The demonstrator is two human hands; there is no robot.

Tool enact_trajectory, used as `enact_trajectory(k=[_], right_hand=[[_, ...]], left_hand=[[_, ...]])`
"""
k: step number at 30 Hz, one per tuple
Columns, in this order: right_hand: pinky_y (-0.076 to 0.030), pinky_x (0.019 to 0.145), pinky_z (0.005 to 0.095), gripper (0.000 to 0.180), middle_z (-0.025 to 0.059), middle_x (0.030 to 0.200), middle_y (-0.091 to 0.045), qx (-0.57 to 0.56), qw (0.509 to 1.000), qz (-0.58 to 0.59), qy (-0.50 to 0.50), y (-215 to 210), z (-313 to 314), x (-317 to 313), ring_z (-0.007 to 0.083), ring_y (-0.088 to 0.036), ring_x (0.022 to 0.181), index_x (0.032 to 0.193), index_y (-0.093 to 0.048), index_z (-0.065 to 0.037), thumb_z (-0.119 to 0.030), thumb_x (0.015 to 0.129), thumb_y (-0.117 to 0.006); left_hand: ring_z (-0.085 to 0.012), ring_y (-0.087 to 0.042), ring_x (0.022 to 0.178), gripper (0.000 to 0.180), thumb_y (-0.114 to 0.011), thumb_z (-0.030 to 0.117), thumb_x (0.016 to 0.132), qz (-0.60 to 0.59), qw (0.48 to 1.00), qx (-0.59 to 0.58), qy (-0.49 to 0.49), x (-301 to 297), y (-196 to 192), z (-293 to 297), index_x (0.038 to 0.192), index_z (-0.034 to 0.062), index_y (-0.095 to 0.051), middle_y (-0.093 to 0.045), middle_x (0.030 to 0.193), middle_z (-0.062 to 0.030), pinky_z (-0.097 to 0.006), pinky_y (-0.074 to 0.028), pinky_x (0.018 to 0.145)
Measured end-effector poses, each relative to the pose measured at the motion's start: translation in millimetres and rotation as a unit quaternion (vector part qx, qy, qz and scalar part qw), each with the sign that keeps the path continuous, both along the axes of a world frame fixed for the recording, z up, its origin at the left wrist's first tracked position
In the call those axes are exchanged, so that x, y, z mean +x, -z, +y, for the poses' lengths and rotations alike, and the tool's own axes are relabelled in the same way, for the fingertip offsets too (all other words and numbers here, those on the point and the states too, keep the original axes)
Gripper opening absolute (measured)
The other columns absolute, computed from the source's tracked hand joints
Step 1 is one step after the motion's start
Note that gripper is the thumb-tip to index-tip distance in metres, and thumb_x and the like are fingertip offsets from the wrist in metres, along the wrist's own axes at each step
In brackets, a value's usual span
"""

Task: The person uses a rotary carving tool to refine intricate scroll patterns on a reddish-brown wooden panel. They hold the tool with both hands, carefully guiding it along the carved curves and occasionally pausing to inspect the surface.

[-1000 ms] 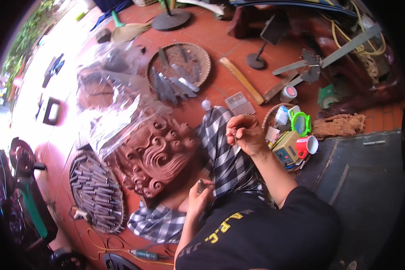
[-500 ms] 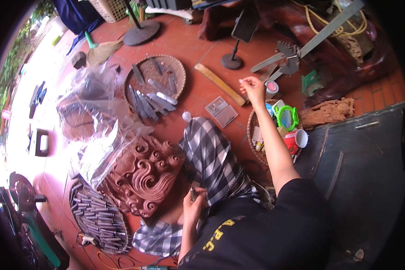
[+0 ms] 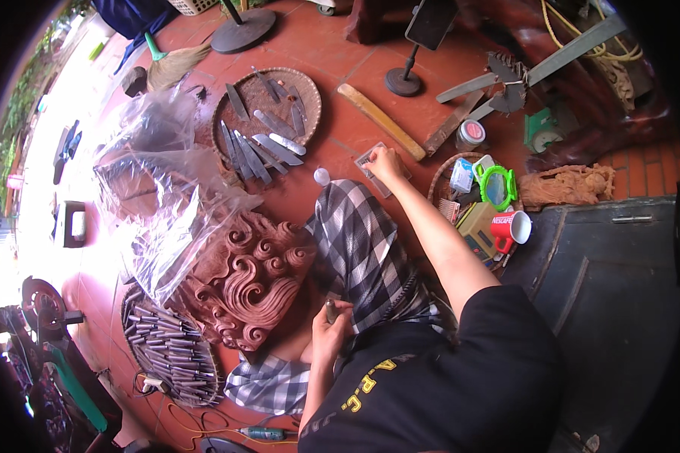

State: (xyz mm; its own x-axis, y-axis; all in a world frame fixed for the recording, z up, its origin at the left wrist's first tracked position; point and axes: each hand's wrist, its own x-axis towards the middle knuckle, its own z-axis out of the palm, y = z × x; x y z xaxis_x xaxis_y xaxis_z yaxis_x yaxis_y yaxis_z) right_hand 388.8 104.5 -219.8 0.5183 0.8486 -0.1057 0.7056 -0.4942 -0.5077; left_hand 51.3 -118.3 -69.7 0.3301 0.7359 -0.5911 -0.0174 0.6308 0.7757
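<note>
My left hand (image 3: 331,332) is closed around a short, dark, cylindrical tool handle (image 3: 332,310), held beside the carved block; the tool's other end is hidden. The reddish-brown wooden block (image 3: 253,279), cut with deep swirls, rests tilted in front of my legs in checked cloth. Out to the right, my right hand (image 3: 386,167) is over a small flat open case (image 3: 384,190) on the tiles. Its fingers are bent together at the case, and anything between them is too small to make out.
Several chisels fill a basket (image 3: 177,355) at lower left. A round woven tray (image 3: 310,90) holds grey blades. Clear plastic sheeting (image 3: 159,226) covers something behind the block. On the right stand a basket with a red mug (image 3: 511,231), a lidded jar (image 3: 471,134) and a wooden bar (image 3: 381,121).
My right hand has come down and nearer, from above the floor by the jar to the flat case. My left hand keeps its hold on the tool handle. The view has shifted slightly.
</note>
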Motion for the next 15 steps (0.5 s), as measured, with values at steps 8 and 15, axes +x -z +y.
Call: enact_trajectory(k=[8,15], right_hand=[[-0.061,0.07,0.0314,0.018,0.0105,0.08,-0.076,0.06,0.986,0.137,0.072,12,-6,3,0.0189,-0.075,0.072,0.087,-0.075,-0.003,-0.012,0.075,-0.084],[-0.049,0.052,0.0237,0.011,0.0021,0.067,-0.071,0.439,0.859,0.203,0.167,-105,12,73,0.0079,-0.066,0.06,0.084,-0.073,-0.005,-0.013,0.086,-0.08]], left_hand=[[-0.0046,-0.052,0.062,0.01,-0.064,0.006,0.096,0.017,1.0,0.005,0.012,2,-3,3,0.104,0.0022,-0.068,-0.06,0.076,0.0025,-0.022,-0.045,0.057],[-0.0049,-0.054,0.061,0.009,-0.064,0.006,0.096,-0.002,1.0,0.0,0.019,1,5,7,0.102,0.0013,-0.068,-0.059,0.071,0.0026,-0.022,-0.041,0.055]])
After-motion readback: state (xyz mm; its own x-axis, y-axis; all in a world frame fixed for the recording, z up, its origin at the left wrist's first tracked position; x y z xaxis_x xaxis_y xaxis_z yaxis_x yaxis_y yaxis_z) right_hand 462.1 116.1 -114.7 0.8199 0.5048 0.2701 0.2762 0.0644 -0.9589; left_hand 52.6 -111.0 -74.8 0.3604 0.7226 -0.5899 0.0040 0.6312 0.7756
